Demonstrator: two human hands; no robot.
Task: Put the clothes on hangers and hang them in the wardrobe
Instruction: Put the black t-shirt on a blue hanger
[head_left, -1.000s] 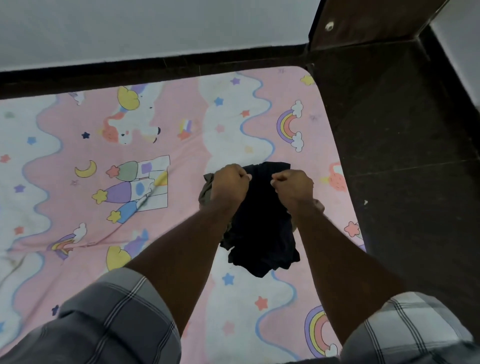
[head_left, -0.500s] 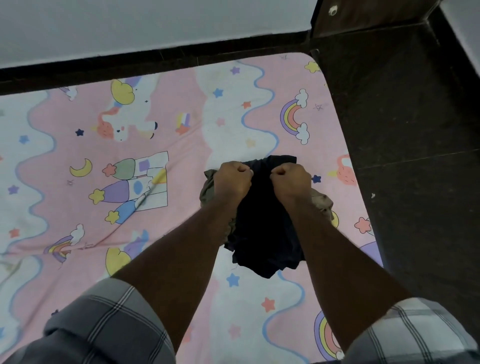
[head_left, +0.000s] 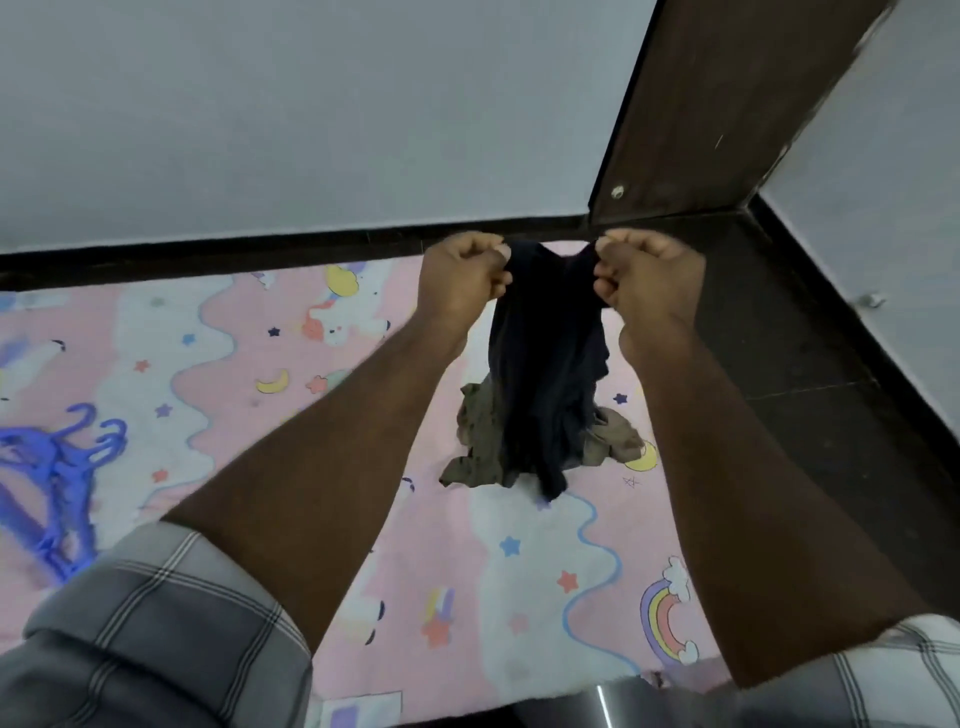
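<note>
Blue hangers (head_left: 57, 467): heaped at the left edge of the pink printed bedsheet (head_left: 234, 374). Left hand (head_left: 462, 278) and right hand (head_left: 644, 275): both arms outstretched, fists closed on the top edge of a dark garment (head_left: 545, 364). The garment hangs between them over an olive garment (head_left: 483, 441) crumpled on the sheet.

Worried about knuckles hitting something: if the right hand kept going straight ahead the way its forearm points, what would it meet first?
Probably the dark wooden panel standing just beyond the right hand; depth is unclear.
</note>
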